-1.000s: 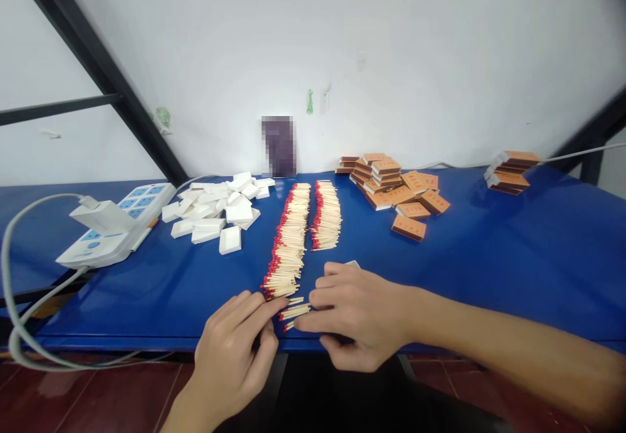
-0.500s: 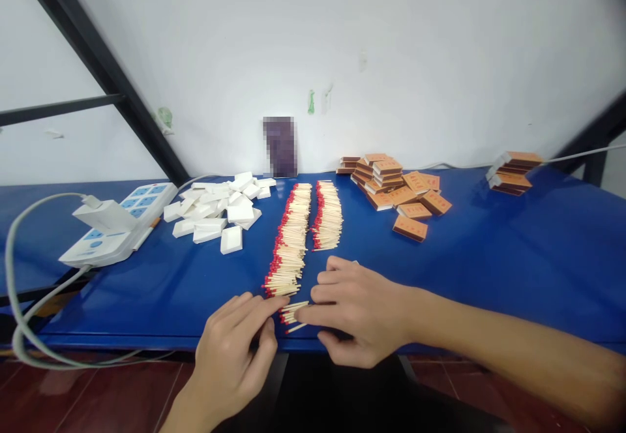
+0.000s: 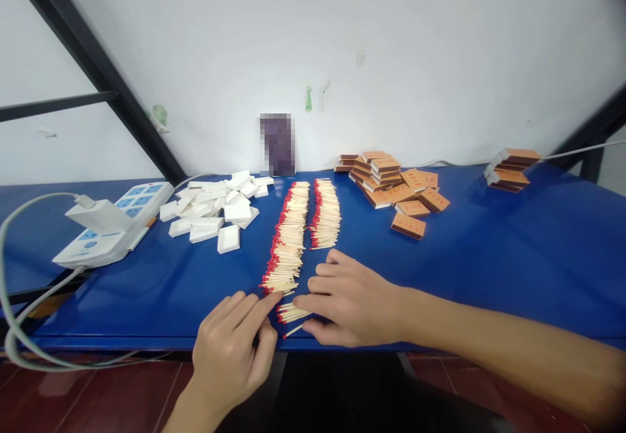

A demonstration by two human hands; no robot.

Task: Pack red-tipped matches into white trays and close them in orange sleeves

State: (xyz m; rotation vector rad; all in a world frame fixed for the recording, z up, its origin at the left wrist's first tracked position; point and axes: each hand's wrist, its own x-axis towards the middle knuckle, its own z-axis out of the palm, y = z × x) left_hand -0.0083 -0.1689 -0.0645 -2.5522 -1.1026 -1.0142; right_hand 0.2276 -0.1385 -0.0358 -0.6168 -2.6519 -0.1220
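A small fan of red-headed matches [image 3: 289, 313] lies near the table's front edge, between my two hands. My left hand [image 3: 229, 342] has its index finger stretched to the near end of a long row of matches [image 3: 289, 237]; its other fingers are bent. My right hand [image 3: 355, 304] rests its index fingertip on the pale ends of the small fan, thumb apart from that finger. The thumb tip is close to a single match [image 3: 294, 330] lying slightly apart. Beyond my right hand lies a shorter row of matches [image 3: 326, 214]. All red heads point left.
White matchbox trays [image 3: 205, 205] are heaped at left, beside a power strip [image 3: 117, 224] with a plugged-in charger and cable. Orange matchbox sleeves [image 3: 386, 175] are piled right of the rows; another stack [image 3: 511, 169] stands far right. A blurred dark rectangle [image 3: 278, 145] leans on the wall.
My right hand has shifted slightly up and its thumb has come nearer the index finger and the single match. My left hand stays nearly in place. The whole view has shifted slightly.
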